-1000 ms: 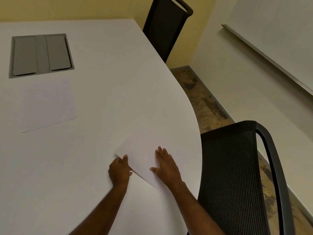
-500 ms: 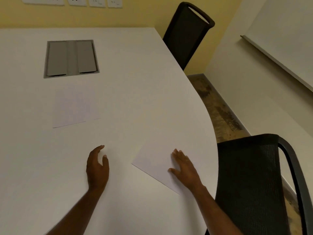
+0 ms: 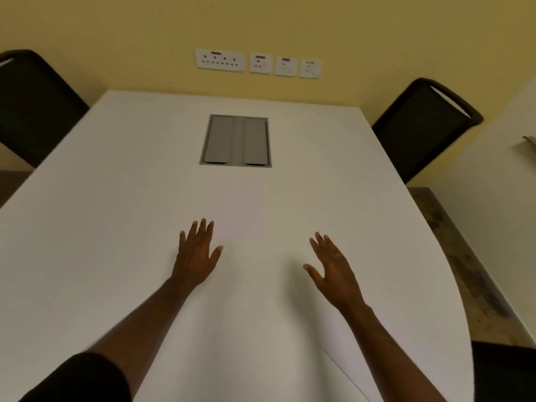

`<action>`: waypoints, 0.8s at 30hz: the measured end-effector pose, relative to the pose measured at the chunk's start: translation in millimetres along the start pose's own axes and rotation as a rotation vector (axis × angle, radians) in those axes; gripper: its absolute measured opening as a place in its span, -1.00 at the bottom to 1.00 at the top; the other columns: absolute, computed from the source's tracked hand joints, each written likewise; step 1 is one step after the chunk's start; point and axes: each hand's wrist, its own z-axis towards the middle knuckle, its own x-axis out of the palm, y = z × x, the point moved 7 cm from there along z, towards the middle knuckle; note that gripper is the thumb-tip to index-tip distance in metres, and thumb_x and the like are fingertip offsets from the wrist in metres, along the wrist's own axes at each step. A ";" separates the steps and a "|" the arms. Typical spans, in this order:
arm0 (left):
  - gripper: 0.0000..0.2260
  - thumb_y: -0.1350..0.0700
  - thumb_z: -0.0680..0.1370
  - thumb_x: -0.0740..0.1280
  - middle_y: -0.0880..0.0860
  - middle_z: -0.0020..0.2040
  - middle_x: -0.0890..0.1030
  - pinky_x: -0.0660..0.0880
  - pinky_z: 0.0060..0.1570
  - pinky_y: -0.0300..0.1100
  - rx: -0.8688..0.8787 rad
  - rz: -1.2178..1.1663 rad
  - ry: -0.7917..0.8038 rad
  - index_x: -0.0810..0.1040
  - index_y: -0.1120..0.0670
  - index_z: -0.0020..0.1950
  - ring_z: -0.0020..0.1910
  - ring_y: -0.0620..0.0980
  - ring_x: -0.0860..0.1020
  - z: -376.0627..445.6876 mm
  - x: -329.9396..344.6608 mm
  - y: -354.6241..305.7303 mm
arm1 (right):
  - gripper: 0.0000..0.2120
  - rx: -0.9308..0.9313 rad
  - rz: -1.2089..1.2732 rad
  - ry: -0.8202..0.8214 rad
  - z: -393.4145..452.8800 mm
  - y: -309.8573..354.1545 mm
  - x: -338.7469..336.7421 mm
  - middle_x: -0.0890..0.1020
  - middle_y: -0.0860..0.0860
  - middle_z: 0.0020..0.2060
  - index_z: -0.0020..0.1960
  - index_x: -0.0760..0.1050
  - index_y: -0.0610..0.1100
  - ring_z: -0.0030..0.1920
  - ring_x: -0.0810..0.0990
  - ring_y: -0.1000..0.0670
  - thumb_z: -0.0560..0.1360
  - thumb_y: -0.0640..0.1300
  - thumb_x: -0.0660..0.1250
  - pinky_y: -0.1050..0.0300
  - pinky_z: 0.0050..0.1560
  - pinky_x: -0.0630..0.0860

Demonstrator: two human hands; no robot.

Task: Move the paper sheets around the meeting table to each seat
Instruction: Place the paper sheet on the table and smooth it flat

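A faint white paper sheet point(image 3: 242, 210) lies flat in the middle of the white meeting table point(image 3: 101, 198), just below the grey hatch. My left hand point(image 3: 197, 253) hovers open beside its lower left corner, fingers spread. My right hand point(image 3: 330, 269) is open too, to the right and below the sheet, holding nothing. A second white sheet point(image 3: 374, 355) lies near the table's right edge under my right forearm; only its lower left edge shows.
A grey cable hatch point(image 3: 236, 140) is set into the table's far middle. Black chairs stand at the far left point(image 3: 32, 108), far right point(image 3: 420, 123) and near right corner point(image 3: 504, 372). Wall sockets point(image 3: 258, 63) sit above the table's far end.
My view swung left to face the table head-on. My right hand lifted off the sheet by the right edge, and both hands moved forward toward the middle sheet.
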 end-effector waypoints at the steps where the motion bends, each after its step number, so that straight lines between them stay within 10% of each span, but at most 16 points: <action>1: -0.24 -0.29 0.56 -0.12 0.16 0.64 0.15 -0.05 0.58 0.20 0.000 0.014 0.017 0.11 0.12 0.65 0.64 0.15 0.05 12.5 -2.8 6.6 | -0.38 -0.033 -0.014 0.012 18.9 10.3 3.1 0.08 0.14 0.61 0.62 0.15 0.01 0.61 -0.04 0.12 0.63 0.12 0.26 0.14 0.56 0.04; 8: -0.24 -0.33 0.61 -0.16 0.22 0.56 0.35 0.13 0.53 0.30 -0.027 0.079 0.046 0.25 0.16 0.60 0.59 0.23 0.22 79.9 26.2 54.7 | -0.40 -0.121 -0.048 0.055 146.6 40.8 41.6 0.14 0.08 0.61 0.61 0.16 -0.01 0.62 0.03 0.06 0.64 0.08 0.25 0.05 0.59 0.08; 12: 0.03 -0.51 0.42 -0.45 0.13 0.65 0.11 -0.09 0.58 0.14 -0.096 -0.030 0.060 0.06 0.12 0.66 0.65 0.13 0.03 104.5 57.0 79.8 | -0.42 -0.117 -0.089 0.113 202.9 36.1 79.5 0.15 0.05 0.61 0.61 0.16 -0.02 0.62 0.06 0.02 0.65 0.07 0.23 0.02 0.59 0.10; 24: -0.30 -0.31 0.66 -0.15 0.12 0.66 0.09 0.05 0.56 0.30 0.000 0.176 -0.038 0.07 0.12 0.66 0.64 0.11 0.05 130.2 102.2 102.7 | -0.53 0.085 -0.113 0.128 283.4 -6.8 170.9 0.24 -0.01 0.59 0.57 0.26 -0.01 0.55 0.24 -0.11 0.68 0.03 0.12 -0.07 0.45 0.32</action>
